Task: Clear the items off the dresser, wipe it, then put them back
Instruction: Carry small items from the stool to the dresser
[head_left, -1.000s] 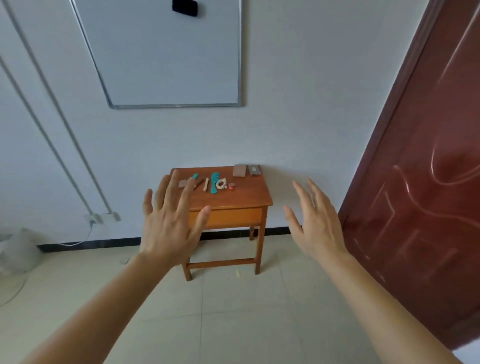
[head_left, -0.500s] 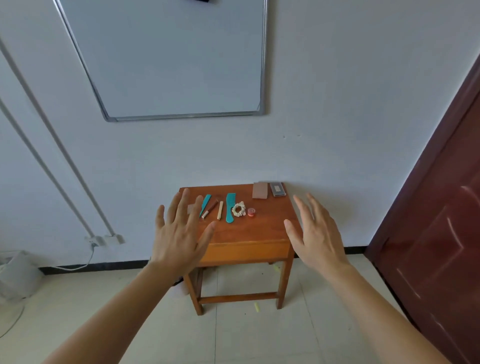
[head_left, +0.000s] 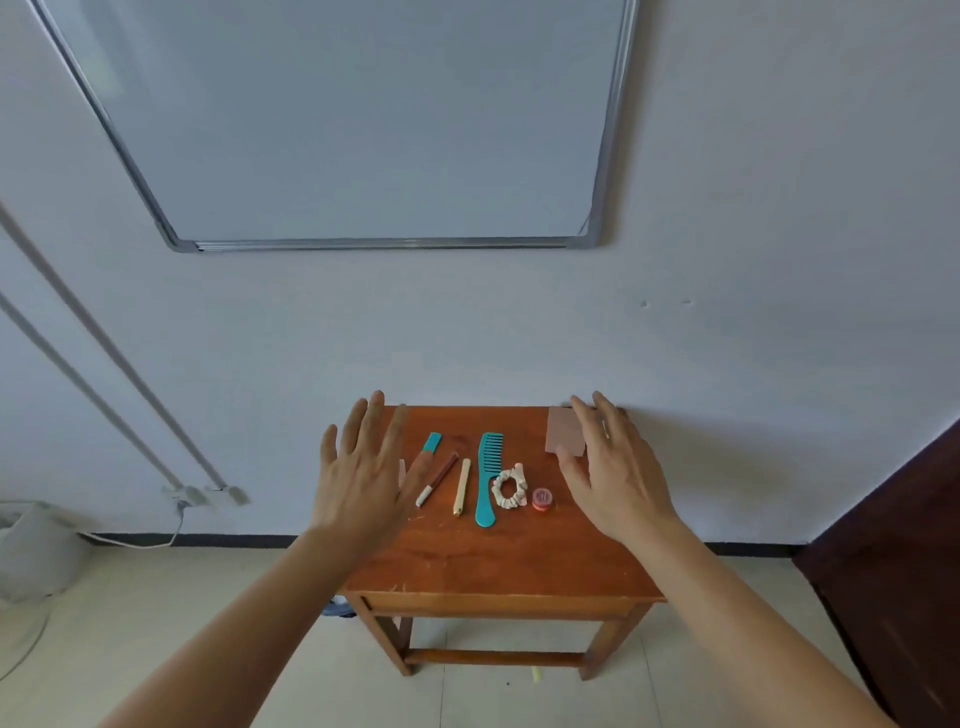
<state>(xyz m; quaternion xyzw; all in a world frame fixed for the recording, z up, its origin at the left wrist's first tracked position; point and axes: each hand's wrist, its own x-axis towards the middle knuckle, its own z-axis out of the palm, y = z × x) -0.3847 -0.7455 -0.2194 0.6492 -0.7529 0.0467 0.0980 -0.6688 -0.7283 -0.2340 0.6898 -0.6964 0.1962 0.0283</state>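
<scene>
Closer to dresser, left hand and right hand splayed (empty) — teal comb front-to-back, teeth wallward.

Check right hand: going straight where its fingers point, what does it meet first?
Probably the pink flat pad at the dresser's back right; the right hand overlaps it in view. Height unclear: it might pass over to the wall.

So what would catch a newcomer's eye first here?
The left hand and right hand are spread open above a small wooden dresser against the wall. On it the teal comb stands out, with a scrunchie and a red pot to its right. A whiteboard hangs above.
</scene>
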